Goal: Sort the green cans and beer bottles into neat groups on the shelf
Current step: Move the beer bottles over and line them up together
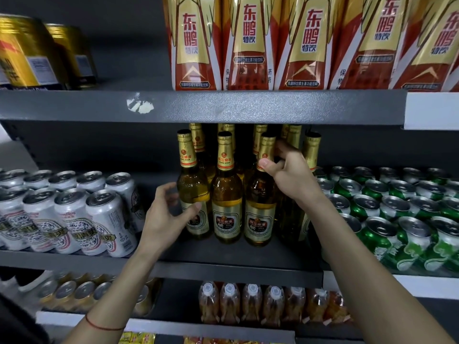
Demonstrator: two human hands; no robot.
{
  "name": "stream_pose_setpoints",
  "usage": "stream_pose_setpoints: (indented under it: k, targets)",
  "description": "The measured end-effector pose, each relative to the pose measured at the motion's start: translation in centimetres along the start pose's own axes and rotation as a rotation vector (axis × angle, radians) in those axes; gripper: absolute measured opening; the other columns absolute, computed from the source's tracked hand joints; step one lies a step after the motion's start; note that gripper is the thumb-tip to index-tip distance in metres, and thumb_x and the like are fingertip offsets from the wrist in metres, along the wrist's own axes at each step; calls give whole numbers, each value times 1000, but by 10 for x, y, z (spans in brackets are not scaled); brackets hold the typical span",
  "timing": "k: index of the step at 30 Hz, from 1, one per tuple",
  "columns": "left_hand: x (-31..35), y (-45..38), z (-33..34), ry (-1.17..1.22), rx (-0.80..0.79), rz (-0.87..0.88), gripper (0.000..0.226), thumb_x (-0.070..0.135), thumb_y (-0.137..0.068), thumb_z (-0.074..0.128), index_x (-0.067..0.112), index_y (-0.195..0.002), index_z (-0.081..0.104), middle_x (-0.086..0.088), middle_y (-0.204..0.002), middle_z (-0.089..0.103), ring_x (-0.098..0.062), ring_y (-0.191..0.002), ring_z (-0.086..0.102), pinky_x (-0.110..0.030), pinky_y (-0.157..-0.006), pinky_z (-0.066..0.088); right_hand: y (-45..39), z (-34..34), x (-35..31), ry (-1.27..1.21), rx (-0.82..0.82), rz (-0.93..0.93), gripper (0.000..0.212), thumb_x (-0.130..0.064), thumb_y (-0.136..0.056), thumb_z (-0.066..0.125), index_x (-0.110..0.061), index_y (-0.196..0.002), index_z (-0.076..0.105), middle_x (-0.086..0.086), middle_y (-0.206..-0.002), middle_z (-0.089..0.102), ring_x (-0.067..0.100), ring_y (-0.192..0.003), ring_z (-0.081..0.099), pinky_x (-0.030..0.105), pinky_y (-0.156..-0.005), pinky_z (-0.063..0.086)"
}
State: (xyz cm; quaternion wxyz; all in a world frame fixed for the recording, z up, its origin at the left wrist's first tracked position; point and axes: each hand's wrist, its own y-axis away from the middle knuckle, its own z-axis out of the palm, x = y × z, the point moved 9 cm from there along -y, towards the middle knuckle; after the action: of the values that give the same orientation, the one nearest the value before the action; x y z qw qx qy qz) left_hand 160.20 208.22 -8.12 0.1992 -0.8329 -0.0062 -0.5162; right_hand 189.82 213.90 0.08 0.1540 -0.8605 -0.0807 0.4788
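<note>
Sorting looks mostly done: Pearl River beer bottles stand clustered mid-shelf, green cans grouped to their right, white cans to the left; remaining work appears to be squaring the bottle rows. All bottles upright, long axis vertical, caps up, front labels facing outward. Right hand pinches the neck of the front-right bottle; left hand is spread, thumb touching the front-left bottle.

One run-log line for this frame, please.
stage: tidying beer bottles | left hand: open beside leftmost bottle | right hand: pinching bottle neck | green cans: right, untouched
</note>
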Motion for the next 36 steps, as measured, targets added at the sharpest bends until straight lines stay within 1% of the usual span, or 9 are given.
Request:
stream_pose_setpoints:
  k: [4, 8, 12, 14, 18, 21, 26, 30, 36]
  targets:
    - [-1, 3, -4, 27, 71, 19, 54, 33, -84, 85, 35, -124, 50, 16, -111, 65, 0, -107, 63, -12, -81, 44, 9, -6, -3, -10, -3, -6, 45, -38, -97, 68, -4, -127, 61, 5, -62, 58, 8, -48, 48, 23, -54, 40]
    - [1, 6, -7, 84, 157, 52, 41, 30, -87, 83, 28, -119, 58, 3, -108, 68, -12, -99, 69, -20, -83, 51, 36, -45, -6, -40, 215, -131, 25, -29, -98, 68, -12, -115, 69, -2, -83, 73, 14, -69, 69, 32, -69, 57]
    - [10, 9, -4, 110, 179, 95, 34, 29, -89, 81, 26, -116, 62, 3, -101, 67, -4, -90, 67, -17, -80, 51, 67, -88, 10, -13, 411, -211, 2, -24, -98, 65, -23, -100, 66, -11, -86, 69, 6, -74, 64, 12, -65, 48]
    - [17, 11, -1, 133, 189, 125, 29, 26, -91, 80, 25, -114, 63, 3, -99, 68, 0, -87, 66, -15, -79, 53, 67, -93, 34, 51, 363, -105, 20, -34, -96, 69, -23, -109, 59, -9, -91, 64, 8, -80, 64, 11, -66, 45]
    - [32, 17, 10, 171, 184, 176, 21, 21, -93, 78, 29, -107, 64, -1, -97, 68, 3, -83, 65, -8, -75, 52, 62, -73, 70, 210, 132, 114, 70, -55, -83, 77, -15, -133, 48, 7, -121, 62, 25, -110, 61, 37, -92, 50]
    - [40, 19, 20, 178, 151, 184, 19, 21, -94, 77, 30, -106, 65, -2, -97, 70, -3, -85, 66, -12, -76, 54, 56, -57, 76, 243, 45, 178, 89, -67, -70, 78, -16, -135, 43, 8, -134, 56, 26, -123, 56, 47, -101, 50]
    - [51, 22, 30, 170, 119, 187, 16, 22, -94, 77, 23, -107, 66, -2, -96, 72, -10, -87, 67, -15, -76, 53, 45, -49, 82, 329, 30, 176, 79, -68, -67, 82, -25, -115, 36, 1, -120, 48, 19, -104, 48, 35, -81, 41]
    - [57, 25, 34, 201, 102, 185, 15, 22, -94, 76, 23, -106, 66, -6, -99, 72, -15, -90, 67, -28, -80, 53, 43, -49, 89, 239, -7, 137, 88, -59, -73, 84, -17, -138, 43, -4, -127, 49, 12, -113, 48, 30, -89, 43]
    - [62, 26, 36, 218, 102, 183, 15, 21, -94, 76, 22, -105, 67, -7, -98, 71, -17, -91, 68, -30, -79, 53, 43, -40, 88, 92, -129, 98, 82, -44, -84, 82, -21, -152, 42, -12, -129, 45, 5, -121, 46, 22, -90, 41]
